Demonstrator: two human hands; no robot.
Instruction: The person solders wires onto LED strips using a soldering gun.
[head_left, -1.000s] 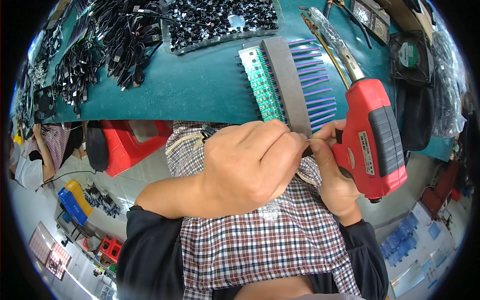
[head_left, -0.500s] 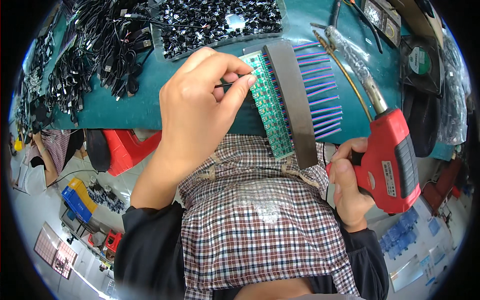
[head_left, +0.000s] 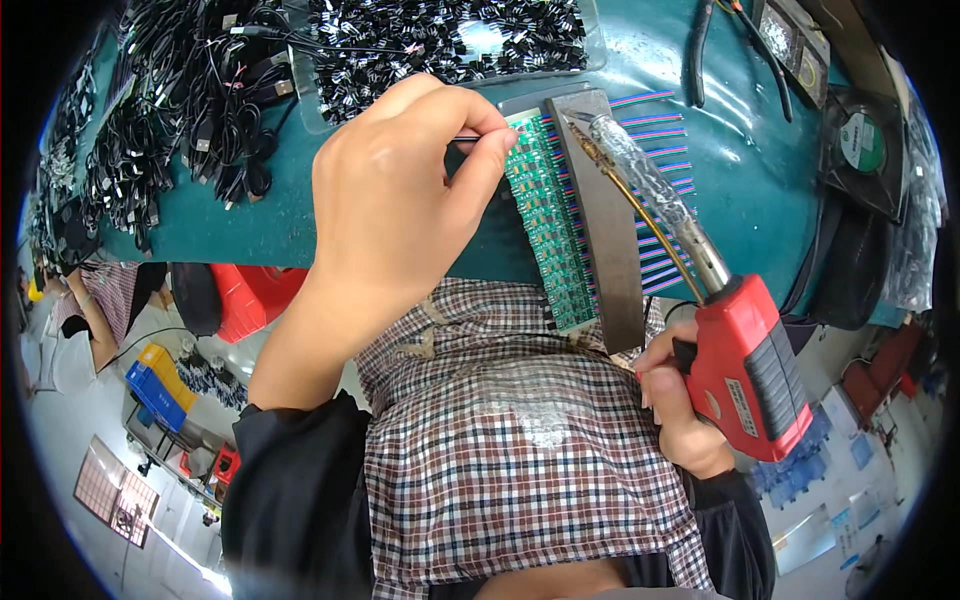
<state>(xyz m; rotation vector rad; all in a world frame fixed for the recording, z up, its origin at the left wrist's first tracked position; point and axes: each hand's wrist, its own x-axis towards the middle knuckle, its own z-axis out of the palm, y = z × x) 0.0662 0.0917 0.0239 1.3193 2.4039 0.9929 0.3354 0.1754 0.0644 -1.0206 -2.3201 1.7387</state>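
Observation:
My left hand (head_left: 395, 195) is closed in a pinch on a thin black wire (head_left: 466, 138), its fingertips at the far end of a green circuit board strip (head_left: 550, 225). Along the board's right side lies a dark flat bar (head_left: 607, 220), with several striped multicolour wires (head_left: 660, 150) sticking out beyond it. Lower right, my right hand (head_left: 685, 415) is wrapped around the handle of a red soldering gun (head_left: 745, 365). The gun's wrapped metal barrel (head_left: 645, 175) and thin brass tube (head_left: 645, 215) slant up and left, so that the tip appears over the bar's far part.
A clear tray (head_left: 450, 45) of small black connectors stands at the back. Bundles of black cables (head_left: 200, 110) cover the table's left. At the right are pliers (head_left: 745, 45) and a black fan (head_left: 862, 145). Another person (head_left: 85, 320) sits far left.
The soldering gun has swung left, bringing its tip from beyond the striped wires to over the dark bar. My left hand keeps its pinch, a little higher. The whole view has shifted slightly.

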